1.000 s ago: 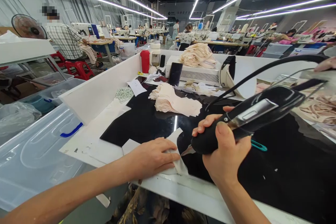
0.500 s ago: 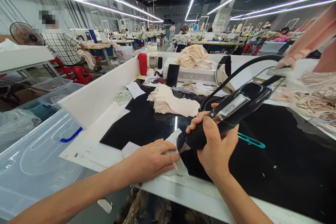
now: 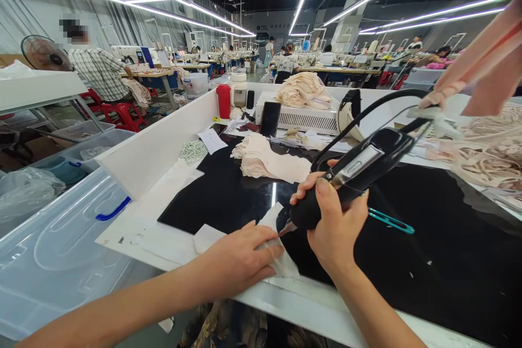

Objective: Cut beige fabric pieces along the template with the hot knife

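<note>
My right hand point(image 3: 336, 223) is closed around a black handheld power tool point(image 3: 359, 166) with a silver lever on its side and a thick black cable. The tool's lower end points down and left, close to a thin white piece point(image 3: 287, 261) at the table's front edge; I cannot tell whether it is cloth or paper. Over that piece my left hand point(image 3: 244, 253) lies flat, fingers stretched out and pressing on it. Behind both hands lies a stack of pale pink cut fabric pieces point(image 3: 269, 157). A teal slotted strip point(image 3: 391, 221) rests right of the tool.
A glossy black sheet point(image 3: 448, 239) covers much of the white table. Along the back stand a red container point(image 3: 223, 101), a phone point(image 3: 269, 118) and a white vented box point(image 3: 305, 117) with fabric on top. Pink cloth hangs at right. A clear plastic bin point(image 3: 61, 250) stands left.
My left hand has shifted slightly right and down over the white piece. The tool has tipped a little, still in my right hand. The whole view has moved slightly.
</note>
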A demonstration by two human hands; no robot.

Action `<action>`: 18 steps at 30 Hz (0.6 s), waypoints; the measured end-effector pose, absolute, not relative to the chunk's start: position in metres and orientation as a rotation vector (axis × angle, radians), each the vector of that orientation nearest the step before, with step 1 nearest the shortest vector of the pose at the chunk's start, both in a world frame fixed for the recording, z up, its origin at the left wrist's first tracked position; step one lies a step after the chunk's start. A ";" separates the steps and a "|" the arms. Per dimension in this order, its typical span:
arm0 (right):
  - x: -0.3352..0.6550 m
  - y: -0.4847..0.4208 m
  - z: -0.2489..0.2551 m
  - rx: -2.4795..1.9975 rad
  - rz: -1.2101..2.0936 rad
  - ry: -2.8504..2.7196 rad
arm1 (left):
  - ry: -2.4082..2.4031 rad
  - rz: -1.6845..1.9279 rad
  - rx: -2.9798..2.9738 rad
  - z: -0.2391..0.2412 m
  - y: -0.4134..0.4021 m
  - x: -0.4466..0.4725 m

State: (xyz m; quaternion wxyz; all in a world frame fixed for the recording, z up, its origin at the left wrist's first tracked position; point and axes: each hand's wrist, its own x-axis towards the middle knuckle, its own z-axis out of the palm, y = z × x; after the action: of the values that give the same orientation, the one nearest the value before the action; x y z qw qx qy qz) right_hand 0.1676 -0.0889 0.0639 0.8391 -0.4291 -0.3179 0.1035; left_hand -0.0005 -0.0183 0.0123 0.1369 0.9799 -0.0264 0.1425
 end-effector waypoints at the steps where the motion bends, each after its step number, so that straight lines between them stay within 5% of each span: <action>1: 0.168 -0.091 0.064 -0.907 0.223 -0.670 | -0.068 0.403 2.825 0.014 -0.021 -0.002; 18: 0.168 -0.101 0.064 -0.888 0.213 -0.699 | -0.317 0.346 2.687 0.028 0.040 0.033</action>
State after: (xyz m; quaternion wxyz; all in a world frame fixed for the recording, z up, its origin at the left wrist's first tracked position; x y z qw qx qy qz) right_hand 0.1678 -0.1009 0.0637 0.8391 -0.4200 -0.3307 0.1009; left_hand 0.0331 0.0404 0.0278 0.2053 0.9641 -0.1138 0.1241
